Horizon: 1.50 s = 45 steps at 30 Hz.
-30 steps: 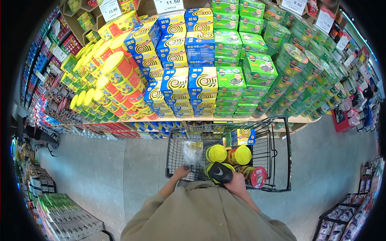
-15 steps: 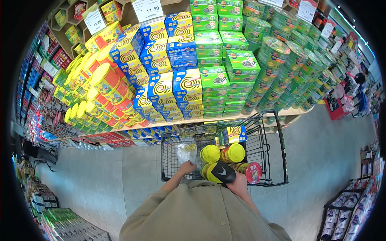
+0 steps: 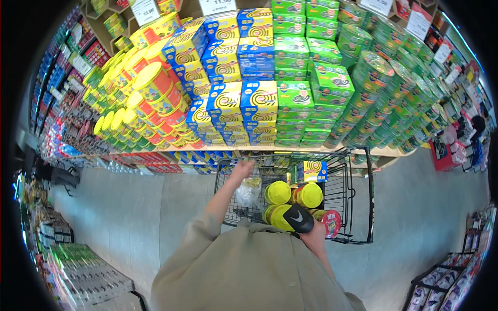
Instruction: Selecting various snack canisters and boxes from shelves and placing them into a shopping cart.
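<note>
My left arm stretches forward over a black wire shopping cart [image 3: 373, 197]. My left hand [image 3: 243, 170] is near the cart's far rim, just above a clear plastic bag [image 3: 248, 193] with something yellowish in it. Its fingers are small and blurred. My right hand [image 3: 314, 237] is closed on a black rounded thing [image 3: 299, 218] with a white curved mark, beside a yellow-lidded tub [image 3: 280, 217]. Two more yellow-lidded tubs [image 3: 278, 192] stand beyond it. A pink-lidded tub [image 3: 332, 223] lies by my right hand. A blue-and-yellow box [image 3: 315, 171] sits at the cart's far side.
Past the cart runs a shelf with stacked yellow-and-red tubs [image 3: 155, 85], blue-and-yellow coil boxes [image 3: 259, 98], green boxes [image 3: 295, 98] and green tubs [image 3: 373, 72]. White price cards [image 3: 218, 5] stand above. Grey floor [image 3: 135, 207] spreads to both sides, with display racks [image 3: 433, 280] behind.
My left hand has moved away from beside the plastic bag, forward to the cart's far side. The right hand stays at the black thing. The view has shifted slightly.
</note>
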### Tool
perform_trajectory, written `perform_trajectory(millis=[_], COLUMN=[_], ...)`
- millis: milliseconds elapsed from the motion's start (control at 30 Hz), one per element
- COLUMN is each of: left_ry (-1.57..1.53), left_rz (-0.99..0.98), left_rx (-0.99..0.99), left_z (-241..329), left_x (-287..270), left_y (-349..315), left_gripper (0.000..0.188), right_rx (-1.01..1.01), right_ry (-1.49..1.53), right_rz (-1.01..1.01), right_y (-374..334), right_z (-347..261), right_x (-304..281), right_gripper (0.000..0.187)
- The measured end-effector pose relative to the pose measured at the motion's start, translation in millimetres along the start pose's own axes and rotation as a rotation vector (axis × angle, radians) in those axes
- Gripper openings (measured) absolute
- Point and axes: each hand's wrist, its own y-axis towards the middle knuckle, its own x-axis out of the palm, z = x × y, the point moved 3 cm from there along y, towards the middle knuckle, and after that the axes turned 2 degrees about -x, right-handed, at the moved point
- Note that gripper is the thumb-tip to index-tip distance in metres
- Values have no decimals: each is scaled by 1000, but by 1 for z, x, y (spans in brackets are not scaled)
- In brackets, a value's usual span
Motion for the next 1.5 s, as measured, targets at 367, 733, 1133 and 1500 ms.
perform_trajectory(millis=[367,733,1133,1500], left_ry=[-470,-635,-632,-799], left_rz=[254,138,201,240], left_rx=[-12,-70,-130,-34], left_z=[160,189,168,177], left_x=[-73,-83,-90,-106], left_y=[15,79,87,78], left_gripper=[103,88,101,79], right_rx=[-8,-14,25,15], right_ry=[-3,-1,3,32], right_rz=[4,-7,-5,27], right_y=[-6,-8,-5,0], right_z=[-2,-14,-9,-19], right_x=[4,8,9,9], right_gripper=[29,34,32,29])
